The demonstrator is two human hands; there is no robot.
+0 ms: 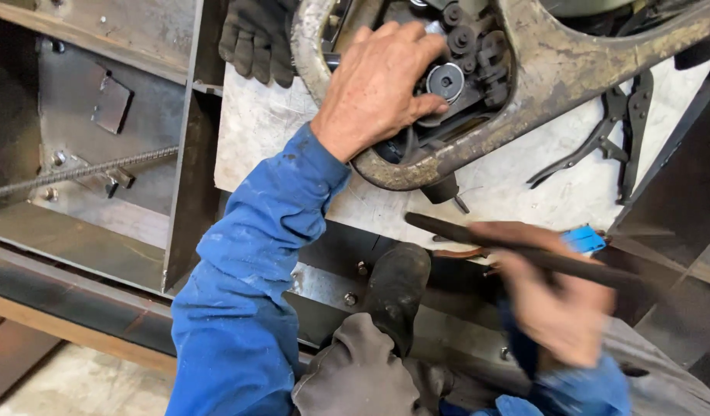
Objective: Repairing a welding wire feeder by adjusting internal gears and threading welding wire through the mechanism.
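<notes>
**Desk:** What does the head camera show?

**Photographer:** A worker in blue sleeves leans over a pale metal plate [278, 131]. The left hand [382, 85] lies spread across a cluster of dark round parts [470, 46] framed by a rusty curved casting [555, 69], its fingertips pressing on a round silver-rimmed disc [446, 79]. It is pressing rather than clenched; the palm covers whatever sits beneath it.

**Desk:** And the other hand?

**Photographer:** The right hand [559, 304] is blurred. It is closed around a long dark bar [524, 250] that runs from near the plate's lower edge out toward the right. The bar's right end fades into the smear, so where it stops is unclear. A small blue object [584, 240] sits just behind the bar; I cannot tell what it is.

**Desk:** What else is legible?

**Photographer:** Two black locking pliers [613, 139] lie on the plate to the right of the casting. A dark work glove [255, 38] hangs at the plate's top left, cut off by the frame. A threaded rod [85, 171] crosses the steel shelving at left, its far end out of frame. A dark boot toe [397, 289] shows low in the middle, with a grey trouser knee [355, 370] below it.

**Desk:** The casting's full shape?

**Photographer:** Not visible. Its top and right arm leave the frame.
</notes>
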